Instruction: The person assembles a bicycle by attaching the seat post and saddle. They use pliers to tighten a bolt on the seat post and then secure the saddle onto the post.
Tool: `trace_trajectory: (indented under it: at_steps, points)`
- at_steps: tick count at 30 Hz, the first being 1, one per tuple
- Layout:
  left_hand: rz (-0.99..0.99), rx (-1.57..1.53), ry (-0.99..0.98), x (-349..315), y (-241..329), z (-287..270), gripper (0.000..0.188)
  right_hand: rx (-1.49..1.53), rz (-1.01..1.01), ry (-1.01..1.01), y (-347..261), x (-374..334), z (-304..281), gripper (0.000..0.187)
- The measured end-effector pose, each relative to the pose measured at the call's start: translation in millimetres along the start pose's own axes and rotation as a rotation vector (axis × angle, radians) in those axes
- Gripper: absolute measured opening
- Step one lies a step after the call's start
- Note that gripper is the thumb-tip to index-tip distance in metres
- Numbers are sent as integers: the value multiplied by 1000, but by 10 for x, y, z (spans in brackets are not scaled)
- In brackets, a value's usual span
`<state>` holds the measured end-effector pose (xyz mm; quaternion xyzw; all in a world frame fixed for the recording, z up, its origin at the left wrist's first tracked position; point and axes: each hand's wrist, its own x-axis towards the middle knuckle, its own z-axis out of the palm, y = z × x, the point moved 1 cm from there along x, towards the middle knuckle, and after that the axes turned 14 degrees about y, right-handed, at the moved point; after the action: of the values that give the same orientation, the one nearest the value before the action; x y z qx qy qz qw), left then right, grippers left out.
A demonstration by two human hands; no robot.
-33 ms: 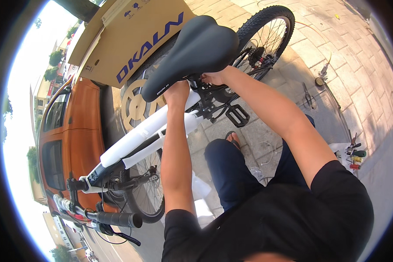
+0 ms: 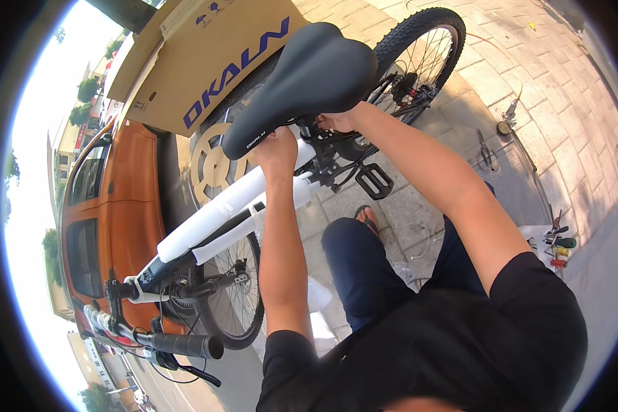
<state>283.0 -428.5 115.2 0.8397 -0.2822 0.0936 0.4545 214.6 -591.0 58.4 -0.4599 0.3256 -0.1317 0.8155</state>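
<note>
Head view: two hands [image 2: 276,147] [image 2: 336,122] under one saddle [image 2: 309,75], apparently gripping seat post; one bicycle [image 2: 220,213].

Single head-worn fisheye view, looking steeply down from above the person's own shoulders. Close on the black saddle [image 2: 302,82] near top centre, with the left hand [image 2: 276,147] and right hand [image 2: 336,122] just beneath it. Forearms entering from the lower edge. Handlebar [image 2: 178,343] at lower left, rear wheel [image 2: 419,55] at upper right. Paved ground [image 2: 563,117] curving toward the dark round rim. No second view to overlap.
</note>
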Motion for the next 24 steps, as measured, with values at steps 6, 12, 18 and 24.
trace_trajectory:
  at_steps: [6, 12, 18, 24]
  points:
    - [-890, -995, -313, -1020, 148, 90, 32, 77, -339, -260, -152, -1, -209, 21]
    - [-900, -1308, -311, -894, 54, 547, 38, -518, -1455, -40, -361, -44, -255, 41]
    - [-891, -1411, -444, -917, -124, 508, 35, -226, -1128, -186, -300, -44, -266, 34]
    - [-940, -1213, -262, -864, -79, 548, 31, -924, -1699, 113, -352, -79, -292, 33]
